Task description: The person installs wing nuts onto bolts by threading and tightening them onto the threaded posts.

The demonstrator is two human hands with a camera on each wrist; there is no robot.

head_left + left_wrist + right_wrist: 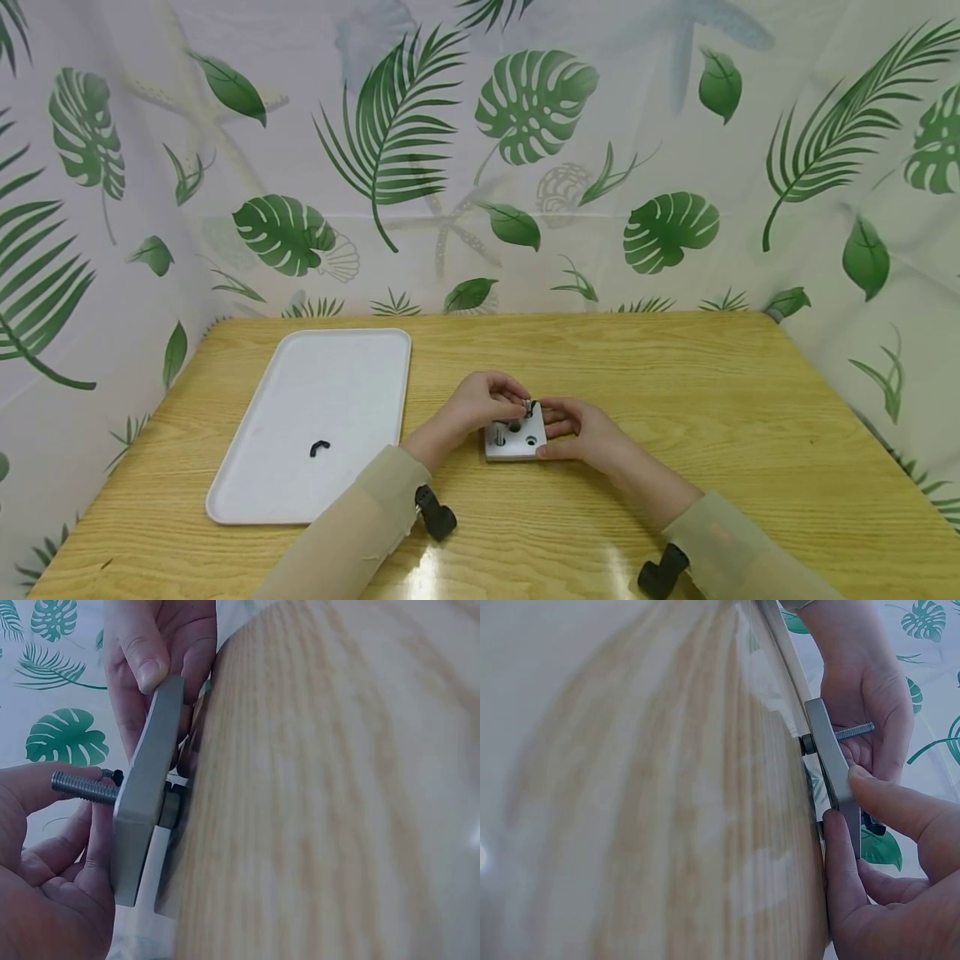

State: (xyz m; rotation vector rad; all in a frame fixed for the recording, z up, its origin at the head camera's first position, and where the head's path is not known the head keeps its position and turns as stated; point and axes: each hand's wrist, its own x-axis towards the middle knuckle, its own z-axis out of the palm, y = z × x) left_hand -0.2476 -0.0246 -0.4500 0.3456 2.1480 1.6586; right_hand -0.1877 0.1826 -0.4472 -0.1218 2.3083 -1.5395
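A square silver metal plate (516,446) with holes is held slightly above the table, in front of me. A threaded bolt (82,787) stands through its near left corner, with the dark bolt head (808,744) on the underside. My right hand (588,433) grips the plate by its right edge, thumb on top and fingers beneath. At the far right corner, the fingertips of my left hand (483,404) pinch a small black part (871,823). Those fingers partly hide it, and I cannot tell its exact kind.
On the left of the wooden table (675,375) lies a white tray (322,375). A small black curved piece (320,448) rests in the tray. A leaf-patterned cloth (435,250) hangs behind the table and at both sides.
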